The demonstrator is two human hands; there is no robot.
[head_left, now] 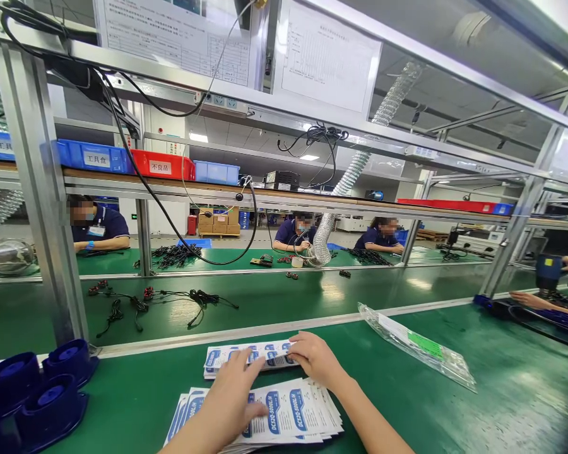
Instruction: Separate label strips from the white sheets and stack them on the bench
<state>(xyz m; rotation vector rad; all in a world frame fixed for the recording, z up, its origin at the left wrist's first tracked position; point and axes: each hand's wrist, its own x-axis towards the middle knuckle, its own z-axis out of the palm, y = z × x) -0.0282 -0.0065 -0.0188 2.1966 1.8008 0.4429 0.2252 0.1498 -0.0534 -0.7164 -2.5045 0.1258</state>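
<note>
Near labels (286, 413) below left hand (235, 386); right (313, 358) pinches sheets (273, 349).

The right hand (315, 359) pinched the right end of the far label stack (214, 358) while the left hand (234, 386) spread over it and the near label stack (307, 410). Blue plastic parts (52, 396) stood leftward; a clear bag (414, 345) lay rightward on the green worktop (506, 397).

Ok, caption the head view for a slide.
Green bench: left hand over the front stack of printed sheets, right hand at the right end of the rear stack.
</note>
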